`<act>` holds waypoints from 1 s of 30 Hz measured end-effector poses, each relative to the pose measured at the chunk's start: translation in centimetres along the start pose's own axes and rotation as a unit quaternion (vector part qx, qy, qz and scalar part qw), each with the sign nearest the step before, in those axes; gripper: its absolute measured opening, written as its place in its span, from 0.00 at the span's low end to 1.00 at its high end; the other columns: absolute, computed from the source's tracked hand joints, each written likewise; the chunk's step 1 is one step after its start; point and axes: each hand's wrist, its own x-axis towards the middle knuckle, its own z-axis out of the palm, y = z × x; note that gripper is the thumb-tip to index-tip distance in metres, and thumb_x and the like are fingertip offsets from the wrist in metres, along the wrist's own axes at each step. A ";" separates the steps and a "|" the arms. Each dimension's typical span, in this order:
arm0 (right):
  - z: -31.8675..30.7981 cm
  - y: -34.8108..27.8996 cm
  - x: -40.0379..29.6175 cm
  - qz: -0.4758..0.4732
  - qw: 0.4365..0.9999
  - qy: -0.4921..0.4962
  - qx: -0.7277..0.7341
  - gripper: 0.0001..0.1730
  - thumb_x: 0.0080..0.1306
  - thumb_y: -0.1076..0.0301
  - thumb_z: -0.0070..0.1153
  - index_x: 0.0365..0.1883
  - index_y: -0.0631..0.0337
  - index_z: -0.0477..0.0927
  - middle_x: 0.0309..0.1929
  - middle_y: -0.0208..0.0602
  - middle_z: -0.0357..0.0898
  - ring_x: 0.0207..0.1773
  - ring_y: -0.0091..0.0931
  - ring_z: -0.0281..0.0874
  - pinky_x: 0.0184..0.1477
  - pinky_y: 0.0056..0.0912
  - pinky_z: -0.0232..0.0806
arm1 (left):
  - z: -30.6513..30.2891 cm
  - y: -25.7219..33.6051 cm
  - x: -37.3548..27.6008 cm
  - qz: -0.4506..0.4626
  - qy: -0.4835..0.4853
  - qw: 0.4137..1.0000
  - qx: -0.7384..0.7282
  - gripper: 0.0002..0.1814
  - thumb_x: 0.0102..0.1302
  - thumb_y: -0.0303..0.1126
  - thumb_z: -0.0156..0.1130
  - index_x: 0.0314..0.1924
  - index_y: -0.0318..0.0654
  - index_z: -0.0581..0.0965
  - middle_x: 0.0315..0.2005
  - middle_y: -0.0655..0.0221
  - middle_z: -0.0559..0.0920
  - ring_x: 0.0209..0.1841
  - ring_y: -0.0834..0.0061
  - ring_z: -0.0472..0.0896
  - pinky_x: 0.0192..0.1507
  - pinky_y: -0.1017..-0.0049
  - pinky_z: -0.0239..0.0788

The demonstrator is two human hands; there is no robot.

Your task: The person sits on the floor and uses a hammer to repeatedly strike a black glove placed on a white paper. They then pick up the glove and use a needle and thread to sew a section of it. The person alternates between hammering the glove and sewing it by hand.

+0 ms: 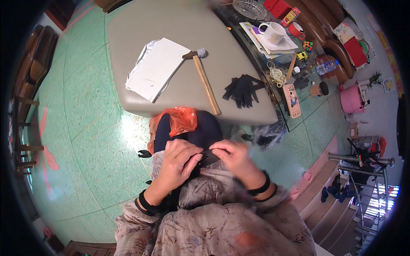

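Observation:
My left hand and my right hand pinch a piece of black material between thumbs and fingers, held above my lap. The strip's lower part is partly hidden by my left hand. Ahead, on a grey padded surface, lie a hammer with a wooden handle, a stack of white paper under its head's tip, and a pile of black strips. Pale cloth is wound on one end of the hammer head. An orange plastic bag rests over my thighs.
To the right, a glass table holds a white mug on papers, a glass ashtray, rubber bands, a phone in a pink case and a lidded jar. Clear plastic bags lie below the table. Steps descend at right.

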 end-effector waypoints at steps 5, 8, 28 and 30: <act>-0.1 -0.5 0.0 0.018 0.999 -0.009 -0.035 0.05 0.59 0.76 0.59 0.33 0.64 0.76 0.28 0.36 0.78 0.25 0.29 0.75 0.28 0.27 0.66 | 0.0 0.0 0.1 0.008 -0.001 1.000 0.011 0.08 0.54 0.27 0.65 0.35 0.38 0.78 0.30 0.70 0.78 0.36 0.69 0.74 0.40 0.71 0.59; -0.2 -1.3 0.3 0.032 0.999 -0.024 -0.028 0.06 0.59 0.75 0.59 0.33 0.64 0.76 0.28 0.36 0.77 0.25 0.29 0.75 0.28 0.27 0.66 | 0.1 0.0 0.0 0.005 -0.008 1.000 0.015 0.08 0.54 0.26 0.65 0.35 0.38 0.78 0.29 0.70 0.78 0.35 0.68 0.73 0.40 0.71 0.59; -1.3 -0.4 0.7 -0.039 0.991 -0.108 -0.072 0.06 0.54 0.75 0.62 0.29 0.63 0.78 0.26 0.37 0.78 0.26 0.33 0.77 0.27 0.30 0.67 | -0.9 -0.1 0.2 0.021 -0.067 0.997 0.031 0.06 0.55 0.24 0.63 0.33 0.37 0.76 0.29 0.68 0.76 0.35 0.65 0.73 0.38 0.71 0.60; -1.5 -0.4 0.9 -0.058 0.979 -0.149 -0.129 0.05 0.53 0.75 0.60 0.28 0.63 0.77 0.26 0.36 0.77 0.25 0.34 0.76 0.26 0.31 0.67 | -0.8 0.0 0.6 0.043 -0.088 0.994 0.038 0.06 0.54 0.25 0.64 0.32 0.37 0.76 0.29 0.67 0.76 0.34 0.66 0.73 0.36 0.72 0.61</act>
